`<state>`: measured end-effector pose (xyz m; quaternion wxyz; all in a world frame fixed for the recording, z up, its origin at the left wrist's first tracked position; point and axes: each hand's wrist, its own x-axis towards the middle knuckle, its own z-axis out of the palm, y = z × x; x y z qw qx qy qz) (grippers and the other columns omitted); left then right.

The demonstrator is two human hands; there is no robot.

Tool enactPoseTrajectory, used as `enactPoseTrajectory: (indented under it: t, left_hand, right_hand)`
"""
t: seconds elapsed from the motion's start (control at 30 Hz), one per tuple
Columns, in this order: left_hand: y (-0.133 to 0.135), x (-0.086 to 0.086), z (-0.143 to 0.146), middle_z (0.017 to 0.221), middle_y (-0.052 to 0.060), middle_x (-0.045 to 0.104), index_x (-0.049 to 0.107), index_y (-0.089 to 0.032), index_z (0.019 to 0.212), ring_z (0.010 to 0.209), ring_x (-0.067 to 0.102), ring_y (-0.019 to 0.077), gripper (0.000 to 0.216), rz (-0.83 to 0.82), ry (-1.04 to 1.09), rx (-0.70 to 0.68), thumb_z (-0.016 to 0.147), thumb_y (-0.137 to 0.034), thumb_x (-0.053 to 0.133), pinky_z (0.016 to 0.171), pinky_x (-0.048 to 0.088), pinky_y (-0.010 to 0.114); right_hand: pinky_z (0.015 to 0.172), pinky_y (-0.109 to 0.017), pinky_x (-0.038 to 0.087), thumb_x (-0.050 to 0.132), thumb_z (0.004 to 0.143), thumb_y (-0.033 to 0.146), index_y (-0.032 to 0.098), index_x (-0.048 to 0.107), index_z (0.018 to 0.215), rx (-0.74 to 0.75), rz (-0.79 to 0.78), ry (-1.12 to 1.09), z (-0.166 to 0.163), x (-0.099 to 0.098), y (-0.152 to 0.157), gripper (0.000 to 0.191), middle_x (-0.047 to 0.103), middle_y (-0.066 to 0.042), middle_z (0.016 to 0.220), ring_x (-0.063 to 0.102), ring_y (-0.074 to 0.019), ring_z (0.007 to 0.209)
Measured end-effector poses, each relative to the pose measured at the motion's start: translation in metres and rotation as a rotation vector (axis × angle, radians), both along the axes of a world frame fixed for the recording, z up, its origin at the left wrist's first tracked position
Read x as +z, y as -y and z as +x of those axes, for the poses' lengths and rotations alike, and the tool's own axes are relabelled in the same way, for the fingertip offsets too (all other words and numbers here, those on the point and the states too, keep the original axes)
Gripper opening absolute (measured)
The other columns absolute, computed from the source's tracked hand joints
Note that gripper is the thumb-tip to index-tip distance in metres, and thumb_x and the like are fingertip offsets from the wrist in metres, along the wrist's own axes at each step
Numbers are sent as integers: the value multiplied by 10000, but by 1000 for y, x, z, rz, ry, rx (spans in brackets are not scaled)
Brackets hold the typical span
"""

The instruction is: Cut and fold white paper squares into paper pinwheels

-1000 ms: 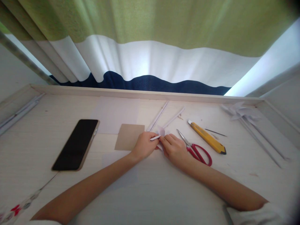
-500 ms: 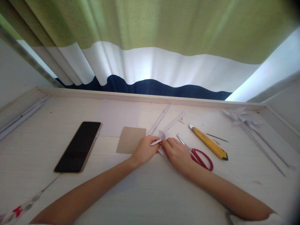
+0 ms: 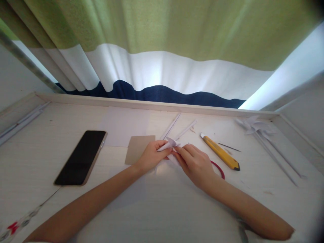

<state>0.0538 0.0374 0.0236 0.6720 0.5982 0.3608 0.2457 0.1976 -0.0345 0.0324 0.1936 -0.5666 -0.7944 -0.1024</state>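
A white paper pinwheel with curled blades is held between both hands, low over the table. My left hand is closed on its left side, thumb and fingers pinching the folded paper. My right hand pinches the paper near its middle from the right. Part of the pinwheel is hidden behind the fingers. Red-handled scissors lie beneath my right hand, with only a piece of one handle showing. Beside my left hand is a square of brown card.
A phone with a beaded strap lies left, near a white paper sheet. Paper strips lie behind the hands. To the right are a yellow cutter, a thin dark rod and pinwheels on sticks. A raised ledge borders the back.
The pinwheel has turned in my hands, and more of its blades show on the left. My right hand now covers most of the scissors. The view has shifted slightly.
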Motion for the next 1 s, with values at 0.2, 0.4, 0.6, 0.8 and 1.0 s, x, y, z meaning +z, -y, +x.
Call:
enactPoseTrajectory:
  t: [0.2,0.4,0.6,0.8,1.0]
  left_hand:
    - [2,8,0,653,-31,551,604,-114,822,576,502,61,153,-38,68,6,726,-225,562,547,396,138]
    - [2,11,0,661,-29,553,602,-119,803,583,506,67,136,-49,70,18,724,-223,563,561,397,149]
    - [1,6,-1,672,-29,566,606,-131,797,597,515,74,138,-25,70,19,718,-237,569,569,397,155]
    - [1,7,-1,669,-25,584,620,-134,806,596,533,86,155,-31,54,30,704,-243,577,580,423,170]
    - [1,9,0,668,-34,588,628,-136,798,593,534,78,137,-33,73,48,695,-215,584,577,429,161]
  right_hand:
    - [583,-270,375,427,850,204,111,602,892,18,45,-5,1,8,2,202,575,-57,677,496,-164,639]
    - [580,-268,392,418,851,195,88,609,905,21,71,-10,0,13,2,225,586,-73,671,515,-164,636]
    - [578,-250,404,433,846,196,104,603,902,21,95,-39,2,12,2,201,591,-69,681,528,-151,639]
    - [576,-250,405,453,836,190,117,611,875,19,132,-51,3,13,3,178,591,-66,681,539,-151,645]
    - [559,-269,394,474,818,176,110,608,896,31,154,-41,3,14,4,169,586,-63,679,532,-159,629]
